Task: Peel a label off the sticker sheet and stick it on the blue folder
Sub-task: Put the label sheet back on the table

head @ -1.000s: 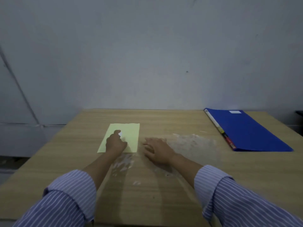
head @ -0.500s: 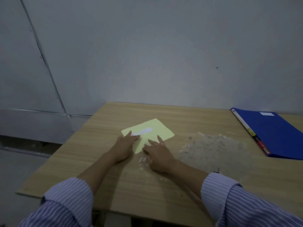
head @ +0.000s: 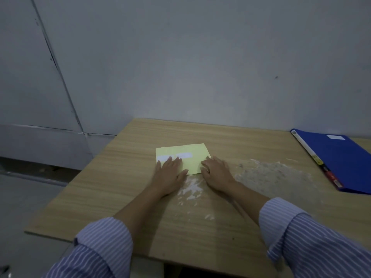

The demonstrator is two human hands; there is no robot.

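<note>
A pale yellow sticker sheet [head: 187, 153] lies flat on the wooden table [head: 230, 137], with a white label [head: 185, 155] across its upper part. My left hand [head: 169, 173] rests flat on the sheet's left near corner, fingers spread, fingertips touching the label. At the sheet's right near corner my right hand [head: 215, 173] lies palm down, fingers slightly curled against the edge. Far to the right sits the blue folder [head: 341, 161], closed, with a small white label near its top.
White and grey scuffed patches [head: 271, 173] mark the tabletop between my right hand and the folder. A grey wall stands behind the table. The table's left edge drops to the floor [head: 30, 207].
The sheet has turned to lie squarer to me. My left hand has flattened onto its left corner and my right hand has shifted to its right corner. The view swung left.
</note>
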